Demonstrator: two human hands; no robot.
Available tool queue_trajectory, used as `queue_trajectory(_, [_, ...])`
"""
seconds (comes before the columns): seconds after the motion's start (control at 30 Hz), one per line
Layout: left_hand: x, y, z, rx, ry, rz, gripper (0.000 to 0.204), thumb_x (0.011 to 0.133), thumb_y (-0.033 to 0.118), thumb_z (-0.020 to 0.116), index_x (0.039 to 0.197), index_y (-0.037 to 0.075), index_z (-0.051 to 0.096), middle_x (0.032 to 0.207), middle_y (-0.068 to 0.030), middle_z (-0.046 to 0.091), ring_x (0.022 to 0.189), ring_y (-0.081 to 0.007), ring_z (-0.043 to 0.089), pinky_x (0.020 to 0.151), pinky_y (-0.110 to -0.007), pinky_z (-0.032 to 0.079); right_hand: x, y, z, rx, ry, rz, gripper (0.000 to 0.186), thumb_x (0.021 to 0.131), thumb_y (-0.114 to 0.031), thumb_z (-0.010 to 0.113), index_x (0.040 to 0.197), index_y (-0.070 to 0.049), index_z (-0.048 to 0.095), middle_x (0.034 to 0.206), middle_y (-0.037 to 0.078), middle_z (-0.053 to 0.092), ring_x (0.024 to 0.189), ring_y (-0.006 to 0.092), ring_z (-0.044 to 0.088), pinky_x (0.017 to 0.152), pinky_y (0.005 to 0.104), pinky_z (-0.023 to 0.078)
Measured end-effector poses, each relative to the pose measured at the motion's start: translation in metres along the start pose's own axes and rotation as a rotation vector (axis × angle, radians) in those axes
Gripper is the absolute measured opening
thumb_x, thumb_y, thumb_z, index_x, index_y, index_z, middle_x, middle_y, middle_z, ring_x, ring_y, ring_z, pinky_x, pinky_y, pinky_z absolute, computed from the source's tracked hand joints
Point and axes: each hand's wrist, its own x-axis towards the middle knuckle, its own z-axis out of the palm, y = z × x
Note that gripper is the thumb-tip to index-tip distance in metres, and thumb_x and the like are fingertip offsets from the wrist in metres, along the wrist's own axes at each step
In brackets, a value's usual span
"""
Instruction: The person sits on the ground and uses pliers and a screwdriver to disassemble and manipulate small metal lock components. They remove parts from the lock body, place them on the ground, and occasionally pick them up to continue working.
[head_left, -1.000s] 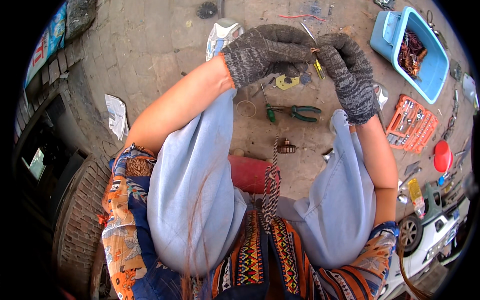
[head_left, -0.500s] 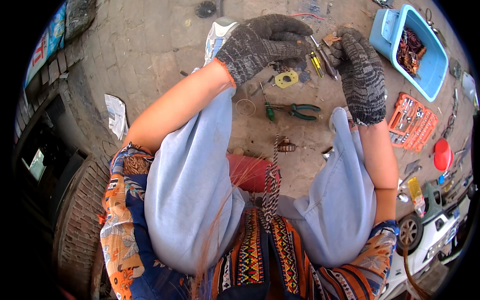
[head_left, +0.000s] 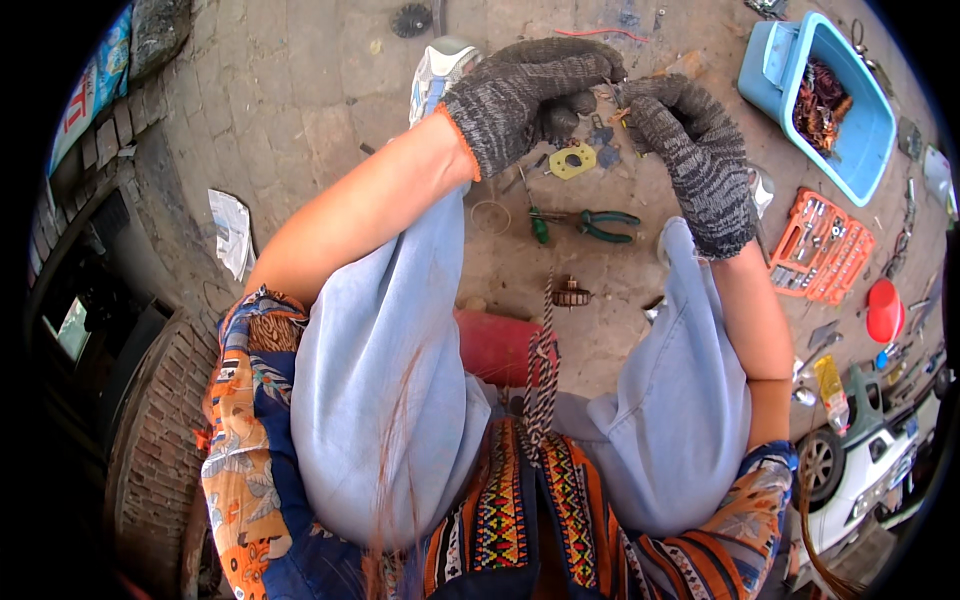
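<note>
1. Locate the left hand (head_left: 530, 98) at top centre, in a grey knitted glove (head_left: 490, 120) with an orange cuff edge. Note fingers bent toward the right hand. Grip: cannot tell whether closed on anything.
2. Locate the right hand (head_left: 690, 145) opposite, in a similar grey glove (head_left: 718, 195). Note fingers curled inward, tips close to those of the left hand. Grip: cannot tell whether closed on anything.
3. Find a small piece (head_left: 617, 91) between the two sets of fingertips (too small and too crowded to identify), beyond the yellow plate as seen from above.
4. On the ground (head_left: 330, 110), below the hands in view: yellow plate (head_left: 588, 155) with a central hole, then pliers (head_left: 588, 218) with green handles, just beside a green-handled screwdriver (head_left: 540, 230).
5. Nearer the body, between the knees: round metal part (head_left: 571, 294), lying near a red object (head_left: 495, 345).
6. Beyond the fingertips: thin red wire (head_left: 605, 32), lying on the ground.
7. To the right: blue bin (head_left: 770, 60) containing tangled copper-coloured strands (head_left: 824, 105); nearer, an open orange case (head_left: 822, 255) of metal tool pieces, with a red bowl (head_left: 885, 311) beside it.
8. At far right: white car (head_left: 870, 480), partly in view.
</note>
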Motion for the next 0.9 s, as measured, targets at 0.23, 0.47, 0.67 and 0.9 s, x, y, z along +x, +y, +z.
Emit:
queue_trajectory(0.23, [-0.005,-0.001,0.013,0.032,0.071,0.134,0.023,0.088,0.015,0.061,0.109,0.007,0.065,0.082,0.0034,0.061,0.067,-0.0037,0.051,0.055,-0.019,0.041,0.004,0.007,0.01,0.238,0.007,0.174,0.027,0.09,-0.02,0.06,0.109,-0.001,0.062,0.089,0.005,0.065,0.078,0.0099,0.06,0.072,0.0234,0.049])
queue_trajectory(0.47, [-0.006,-0.001,0.017,0.492,0.182,0.394,0.021,0.084,0.012,0.066,0.104,0.005,0.068,0.078,0.0017,0.064,0.062,-0.0042,0.053,0.054,-0.019,0.043,0.005,-0.002,0.012,0.36,0.105,0.166,0.026,0.091,-0.02,0.058,0.107,0.0,0.061,0.089,0.006,0.066,0.078,0.0114,0.061,0.068,0.0243,0.05])
queue_trajectory(0.67, [-0.009,0.004,0.022,0.462,0.189,0.313,0.021,0.084,0.013,0.067,0.103,0.005,0.068,0.078,0.001,0.064,0.061,-0.0041,0.053,0.053,-0.02,0.044,0.004,0.002,0.005,0.482,0.049,0.142,0.027,0.092,-0.018,0.057,0.11,0.001,0.06,0.095,0.009,0.066,0.082,0.0147,0.063,0.072,0.0264,0.052])
queue_trajectory(0.9, [-0.004,-0.002,0.017,0.591,0.126,0.496,0.022,0.084,0.015,0.067,0.103,0.004,0.067,0.083,-0.0018,0.066,0.069,-0.0064,0.059,0.06,-0.02,0.049,0.006,0.006,0.002,0.311,0.042,0.109,0.024,0.091,-0.014,0.058,0.109,0.001,0.061,0.098,0.009,0.065,0.086,0.0142,0.062,0.076,0.0258,0.051])
